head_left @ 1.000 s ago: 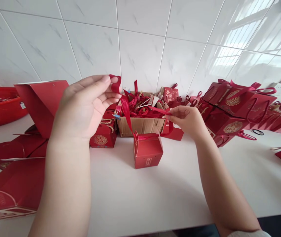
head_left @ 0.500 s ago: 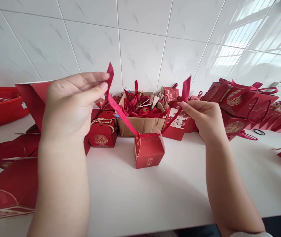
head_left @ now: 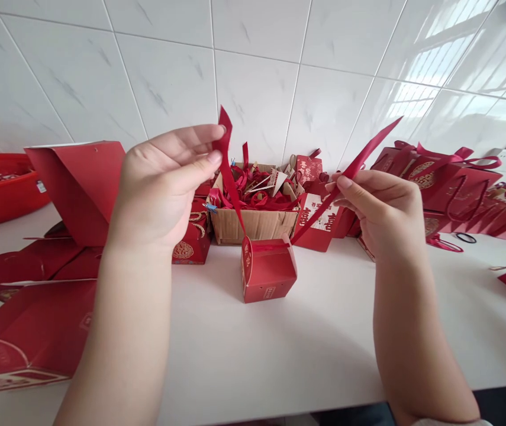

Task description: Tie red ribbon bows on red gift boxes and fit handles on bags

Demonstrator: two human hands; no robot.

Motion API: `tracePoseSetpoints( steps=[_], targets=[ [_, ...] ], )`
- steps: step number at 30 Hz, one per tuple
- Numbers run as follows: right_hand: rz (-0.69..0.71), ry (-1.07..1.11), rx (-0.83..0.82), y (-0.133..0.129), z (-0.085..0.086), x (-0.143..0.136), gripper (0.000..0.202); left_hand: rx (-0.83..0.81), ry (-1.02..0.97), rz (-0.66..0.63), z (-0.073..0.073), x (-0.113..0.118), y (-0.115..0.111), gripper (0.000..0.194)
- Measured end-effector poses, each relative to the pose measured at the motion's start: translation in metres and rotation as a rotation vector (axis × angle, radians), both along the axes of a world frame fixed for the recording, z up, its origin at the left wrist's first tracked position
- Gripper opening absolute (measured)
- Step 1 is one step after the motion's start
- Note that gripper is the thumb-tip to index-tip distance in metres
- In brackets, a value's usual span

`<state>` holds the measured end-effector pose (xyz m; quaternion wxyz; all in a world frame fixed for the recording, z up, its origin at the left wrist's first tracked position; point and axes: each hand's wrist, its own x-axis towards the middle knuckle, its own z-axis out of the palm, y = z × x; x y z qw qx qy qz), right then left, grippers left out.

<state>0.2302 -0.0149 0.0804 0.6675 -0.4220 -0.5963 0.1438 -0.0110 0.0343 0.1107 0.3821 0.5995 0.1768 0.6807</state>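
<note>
Pinching ribbon (head_left: 232, 186) in left grip (head_left: 157, 183) and right grip (head_left: 390, 210) above small box (head_left: 273, 269), facing carton (head_left: 255, 226) of loose ribbons (head_left: 259, 198) at twelve o'clock

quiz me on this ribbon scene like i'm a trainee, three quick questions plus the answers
1. True or false: the left hand and right hand each pinch red ribbon.

2. Fill the gap: right behind the small red box stands a ______ holding a ribbon pile.

3. Choose: where in the view is the red basin?
a) far left
b) centre
c) far right

Key:
1. True
2. cardboard box
3. a
</note>
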Motion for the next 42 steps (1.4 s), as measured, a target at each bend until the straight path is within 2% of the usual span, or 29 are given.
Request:
tracePoseSetpoints(
  steps=[7, 11, 14, 20, 24, 30, 42],
  targets=[
    [0.051, 0.027, -0.047, -0.007, 0.005, -0.005, 0.015, 0.063, -0.137, 0.008, 0.003, 0.012, -0.006, 0.026],
    [0.115, 0.078, -0.086, -0.004, 0.005, -0.01, 0.013, 0.075, -0.167, -0.001, 0.002, 0.026, -0.017, 0.026],
    [0.145, 0.118, -0.053, -0.001, 0.002, -0.015, 0.013, 0.077, -0.164, -0.025, 0.0, 0.034, -0.023, 0.025],
    [0.014, 0.151, 0.038, -0.003, 0.0, -0.021, 0.014, 0.075, -0.07, 0.088, -0.006, 0.034, -0.022, 0.022],
    [0.043, 0.218, 0.048, -0.007, 0.003, -0.022, 0.011, 0.068, -0.028, 0.158, -0.007, 0.031, -0.02, 0.021],
    [0.084, 0.246, 0.088, -0.01, 0.004, -0.022, 0.007, 0.131, -0.107, 0.257, -0.008, 0.035, -0.02, 0.024],
    [0.068, 0.237, 0.06, -0.009, 0.005, -0.018, 0.017, 0.311, -0.199, 0.369, -0.02, 0.052, -0.015, 0.023]
  ],
)
